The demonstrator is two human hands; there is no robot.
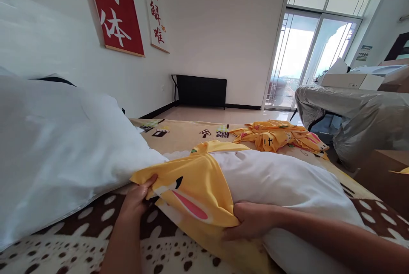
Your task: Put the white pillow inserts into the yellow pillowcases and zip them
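Note:
A yellow pillowcase (204,171) with a pink-eared print covers the left end of a white pillow (287,171). My left hand (136,197) is closed on the pillowcase's far left corner, thumb on top. On the right, my right hand (244,220) grips the pillowcase's edge where it meets the bare pillow, its fingers partly hidden by the cloth. The rest of the pillow sticks out uncovered to the right. Both lie on a patterned blanket (179,252) in brown, cream and beige.
A big white plastic-wrapped bundle (64,150) rises at the left. Crumpled yellow fabric (277,135) lies at the blanket's far side. To the right stand a plastic-covered table (351,103) with boxes and a cardboard box (383,176). A black panel (201,90) leans by the back wall.

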